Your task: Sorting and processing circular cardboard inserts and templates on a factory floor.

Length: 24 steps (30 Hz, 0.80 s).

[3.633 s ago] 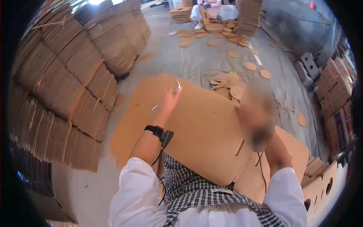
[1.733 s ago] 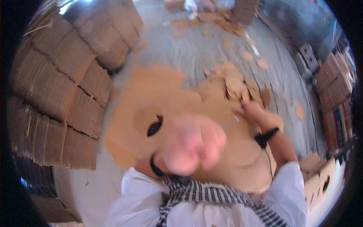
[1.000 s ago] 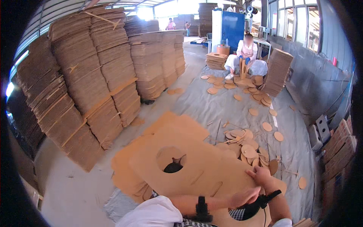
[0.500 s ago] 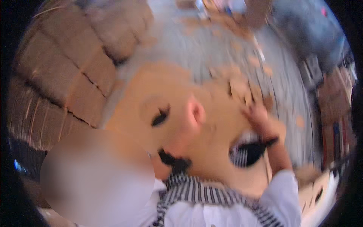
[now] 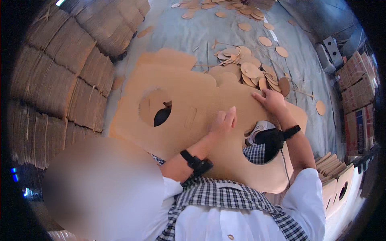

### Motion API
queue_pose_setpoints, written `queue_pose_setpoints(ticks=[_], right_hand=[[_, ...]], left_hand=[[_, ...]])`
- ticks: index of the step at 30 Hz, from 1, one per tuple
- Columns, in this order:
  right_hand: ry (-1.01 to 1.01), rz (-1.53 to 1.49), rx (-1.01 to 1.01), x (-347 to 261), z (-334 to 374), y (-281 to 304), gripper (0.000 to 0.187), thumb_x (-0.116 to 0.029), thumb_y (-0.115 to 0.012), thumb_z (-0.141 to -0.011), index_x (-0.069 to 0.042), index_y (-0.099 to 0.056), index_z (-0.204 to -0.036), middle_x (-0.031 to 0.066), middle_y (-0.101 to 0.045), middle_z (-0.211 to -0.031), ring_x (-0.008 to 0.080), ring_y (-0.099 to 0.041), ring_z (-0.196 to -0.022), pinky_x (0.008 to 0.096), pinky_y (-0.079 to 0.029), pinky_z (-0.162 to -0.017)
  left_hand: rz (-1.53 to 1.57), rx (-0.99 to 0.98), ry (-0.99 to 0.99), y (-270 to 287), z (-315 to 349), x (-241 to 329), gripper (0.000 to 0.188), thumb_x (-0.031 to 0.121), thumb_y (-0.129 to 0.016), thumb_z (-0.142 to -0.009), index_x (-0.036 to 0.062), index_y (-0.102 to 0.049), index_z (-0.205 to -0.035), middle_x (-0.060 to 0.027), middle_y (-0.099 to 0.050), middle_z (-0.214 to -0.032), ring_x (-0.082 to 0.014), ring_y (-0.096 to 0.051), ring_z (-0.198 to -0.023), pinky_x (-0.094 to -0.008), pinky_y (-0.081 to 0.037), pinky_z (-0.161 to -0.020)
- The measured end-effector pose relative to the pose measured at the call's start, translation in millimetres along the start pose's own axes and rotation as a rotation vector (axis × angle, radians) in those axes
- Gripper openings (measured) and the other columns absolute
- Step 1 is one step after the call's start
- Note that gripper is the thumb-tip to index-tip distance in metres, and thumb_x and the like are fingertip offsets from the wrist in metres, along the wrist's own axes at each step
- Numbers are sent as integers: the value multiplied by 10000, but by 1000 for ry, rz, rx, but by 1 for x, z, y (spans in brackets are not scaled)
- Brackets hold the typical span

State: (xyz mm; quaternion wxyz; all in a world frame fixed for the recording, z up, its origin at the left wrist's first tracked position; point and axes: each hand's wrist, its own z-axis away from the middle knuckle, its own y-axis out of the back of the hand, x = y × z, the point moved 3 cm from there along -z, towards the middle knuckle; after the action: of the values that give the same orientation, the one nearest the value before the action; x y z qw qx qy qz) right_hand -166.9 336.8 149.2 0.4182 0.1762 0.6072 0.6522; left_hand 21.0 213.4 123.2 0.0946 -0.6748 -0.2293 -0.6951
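Note:
A brown die-cut cardboard sheet (image 5: 181, 140) lies before me, with an oval hole on its left part and a larger one at lower right. In the left hole a cardboard disc (image 5: 150, 106) partly fills the opening. My left hand (image 5: 224, 121) is closed in a loose fist over the sheet's middle, with nothing seen in it. At the far right edge my right hand (image 5: 271, 101) grips the cardboard sheet, thumb on top; some fingertips are hidden. A pile of oval cardboard discs (image 5: 251, 70) lies just beyond it.
Tall stacks of flat cardboard (image 5: 44, 92) rise on the left. More discs (image 5: 281, 51) are scattered over the grey floor covering (image 5: 177, 36). Brown cartons (image 5: 356, 80) stand at right; upright cut cardboard pieces (image 5: 331, 168) stand at lower right. A shoe (image 5: 262, 126) shows through the right hole.
The view has steadied from a blur and shifted slightly. My left hand has moved right over the sheet; my right hand stays near the far right edge.

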Motion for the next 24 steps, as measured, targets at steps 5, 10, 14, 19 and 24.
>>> queue_pose_setpoints(ticks=[5, 10, 14, 19, 24], right_hand=[[-2, -16, 70, 16, 6, 2, 622, -625, -465, -795, -26, -616, -873, 197, -630, -829, 351, -603, -825, 431, -461, -746], [-20, -2, 18, 12, -6, 3, 624, -623, -440, -810, -28, -621, -868, 208, -631, -846, 355, -599, -852, 433, -459, -762], [24, 4, 79, 13, -3, -4, 619, -623, -442, -808, -30, -616, -854, 209, -629, -841, 355, -599, -847, 434, -460, -755], [0, 37, 56, -5, -1, 13, 590, -613, -453, -805, -42, -603, -821, 202, -626, -833, 355, -599, -831, 436, -465, -732], [-18, 55, 101, -1, -2, 11, 599, -621, -446, -804, -43, -602, -811, 188, -628, -799, 348, -604, -809, 437, -465, -717]], left_hand=[[338, 161, -225, 53, 18, 85, 543, 390, -282, -939, 122, -347, -472, 2, -331, -436, -112, -276, -398, -277, -234, -409], [563, 81, 135, 64, 5, 55, 541, 389, -300, -939, 123, -323, -468, 25, -272, -415, -106, -251, -398, -268, -170, -412], [158, 107, 39, 53, 12, 73, 571, 415, -287, -939, 65, -431, -511, -2, -369, -443, -110, -324, -396, -266, -262, -420], [-82, -18, -172, 4, 30, -14, 514, 341, -276, -951, 67, -442, -549, -19, -378, -450, -144, -352, -408, -282, -294, -436], [275, 208, -404, 45, 42, 59, 471, 315, -295, -947, 102, -398, -540, -5, -321, -429, -142, -292, -372, -291, -270, -404]])
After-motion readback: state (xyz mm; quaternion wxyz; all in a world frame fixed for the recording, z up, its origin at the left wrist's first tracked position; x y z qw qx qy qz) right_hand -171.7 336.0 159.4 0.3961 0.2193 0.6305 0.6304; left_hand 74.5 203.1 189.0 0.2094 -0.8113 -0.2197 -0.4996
